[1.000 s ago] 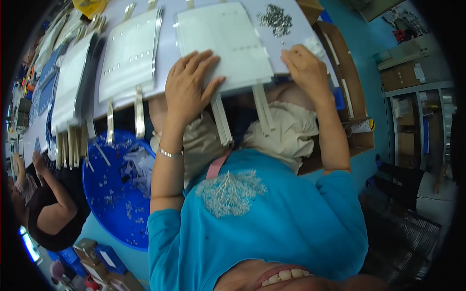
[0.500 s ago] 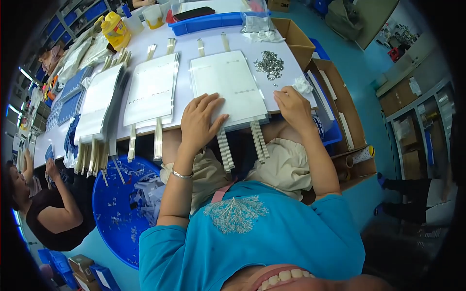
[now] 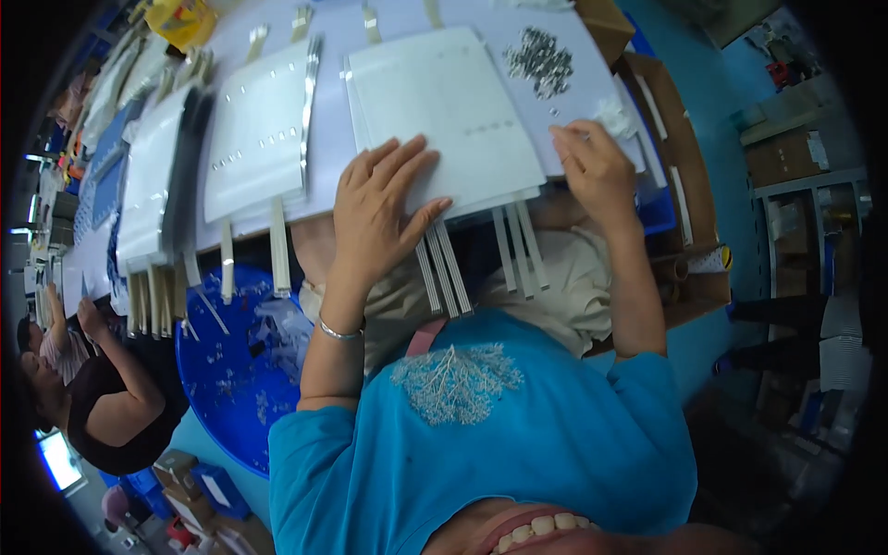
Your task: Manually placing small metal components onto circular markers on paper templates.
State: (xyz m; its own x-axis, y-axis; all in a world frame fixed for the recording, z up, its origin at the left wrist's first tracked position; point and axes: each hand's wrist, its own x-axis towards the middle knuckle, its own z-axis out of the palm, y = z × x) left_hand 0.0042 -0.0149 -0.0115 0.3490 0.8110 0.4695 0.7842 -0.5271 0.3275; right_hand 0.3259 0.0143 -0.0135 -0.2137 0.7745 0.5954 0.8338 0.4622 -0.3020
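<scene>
My left hand [image 3: 377, 208] lies with spread fingers on the near left part of a stack of white sheets [image 3: 430, 92]. Pale flat strips [image 3: 450, 268] stick out below that stack over the table edge. Beyond the stack's right edge, my right hand [image 3: 599, 171] has its fingers curled, thumb and forefinger close together; whatever is between them is too small to make out. A single small metal piece [image 3: 554, 112] lies just past its fingertips. Farther off is a heap of small shiny metal pieces [image 3: 541, 63].
Two more sheet stacks with strips stand to the left, a nearer one [image 3: 261, 125] and a farther one [image 3: 157, 176]. A blue tub [image 3: 217, 398] with scraps is below the table. An open cardboard box [image 3: 689, 157] flanks the right side. Another person [image 3: 120, 398] sits at the left.
The whole view has shifted, so the table sits higher in the picture. My left hand stays on the stack, my right hand beside it. The strips below look more fanned out.
</scene>
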